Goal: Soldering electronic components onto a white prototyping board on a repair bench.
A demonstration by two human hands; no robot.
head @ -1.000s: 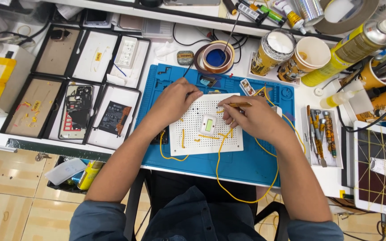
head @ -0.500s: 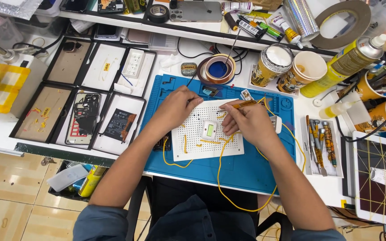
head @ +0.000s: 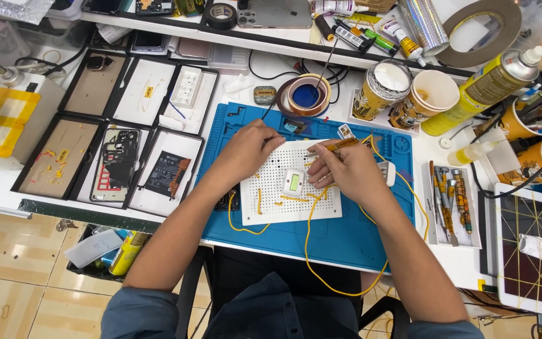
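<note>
A white perforated breadboard (head: 277, 207) lies on a blue work mat (head: 352, 232). A small module with a green screen (head: 294, 182) sits in its middle, with short yellow jumper wires around it. My left hand (head: 249, 149) rests on the board's upper left corner, fingers curled. My right hand (head: 340, 168) is over the board's upper right and grips orange-handled tweezers (head: 337, 146), tip pointing left near the module. A long yellow wire (head: 312, 263) loops from the board off the table's front edge.
Black trays (head: 95, 150) with phone parts lie to the left. Tape rolls (head: 305, 95), paper cups (head: 431, 94) and a yellow spray can (head: 484, 85) stand behind the mat. A tool tray (head: 450, 204) and a tablet (head: 534, 251) are at right.
The view has shifted slightly. Both hands stay on the breadboard; the right hand with the tweezers has moved a little toward the module.
</note>
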